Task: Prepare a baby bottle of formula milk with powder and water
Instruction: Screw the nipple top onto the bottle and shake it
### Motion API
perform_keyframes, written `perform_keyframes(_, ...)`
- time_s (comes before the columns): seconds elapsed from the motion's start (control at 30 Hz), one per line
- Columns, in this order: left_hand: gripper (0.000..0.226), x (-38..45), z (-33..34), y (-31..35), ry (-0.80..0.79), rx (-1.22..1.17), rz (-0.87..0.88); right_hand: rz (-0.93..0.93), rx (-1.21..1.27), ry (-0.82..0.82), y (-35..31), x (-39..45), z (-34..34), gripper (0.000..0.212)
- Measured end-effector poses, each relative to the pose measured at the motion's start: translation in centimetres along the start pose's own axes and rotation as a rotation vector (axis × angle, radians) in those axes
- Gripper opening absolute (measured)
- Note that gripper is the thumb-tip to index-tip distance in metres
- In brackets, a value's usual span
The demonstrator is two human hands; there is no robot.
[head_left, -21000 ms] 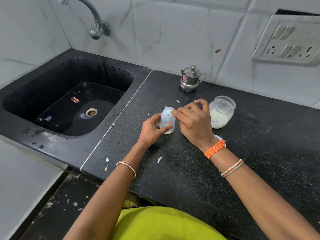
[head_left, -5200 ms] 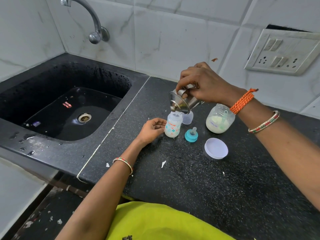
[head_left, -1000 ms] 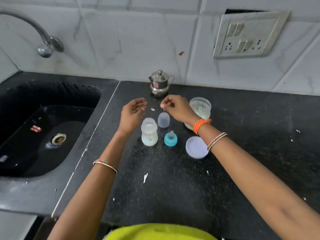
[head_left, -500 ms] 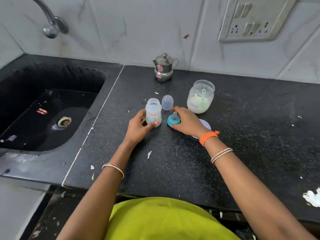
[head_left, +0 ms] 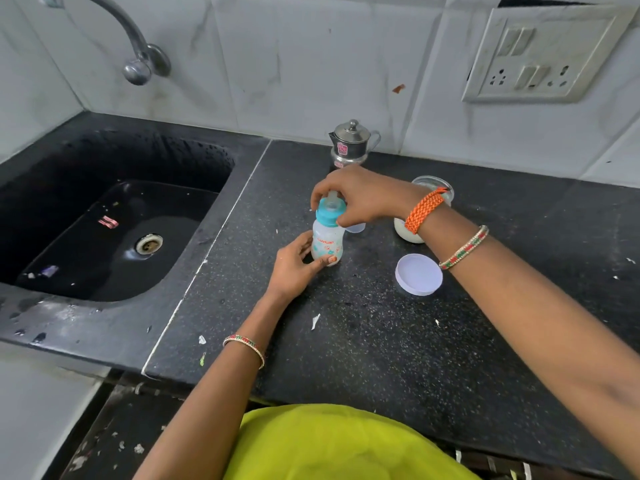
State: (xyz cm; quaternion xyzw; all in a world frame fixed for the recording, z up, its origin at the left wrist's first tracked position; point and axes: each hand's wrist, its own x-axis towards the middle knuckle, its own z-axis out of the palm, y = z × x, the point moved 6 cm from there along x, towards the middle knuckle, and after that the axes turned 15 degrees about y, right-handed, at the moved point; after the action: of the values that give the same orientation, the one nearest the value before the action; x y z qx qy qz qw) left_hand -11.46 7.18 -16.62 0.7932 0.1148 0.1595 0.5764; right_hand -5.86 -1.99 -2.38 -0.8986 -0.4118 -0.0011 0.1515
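A small clear baby bottle with printed pictures stands upright on the black counter. My left hand grips its lower body. A teal nipple ring sits on the bottle's neck, and my right hand is closed over it from above. Behind my right wrist stands the open powder jar, mostly hidden. Its white lid lies flat on the counter to the right of the bottle. The clear bottle cap peeks out under my right hand.
A small lidded steel water pot stands against the tiled wall behind the bottle. A black sink with a tap lies to the left. A switch plate is on the wall at right. Paper scraps dot the counter.
My right hand has lifted the teal nipple ring off the counter and set it on the bottle's neck. My left hand still holds the bottle.
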Motion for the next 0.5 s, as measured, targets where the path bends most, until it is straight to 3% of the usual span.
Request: perform_keyframes(0.5, 0.052, 0.4, -0.1, -0.4, 0.023, -0.011, -0.017, 0.044, -0.146, -0.067, -0.7, 1.0, 1.5, 0.036)
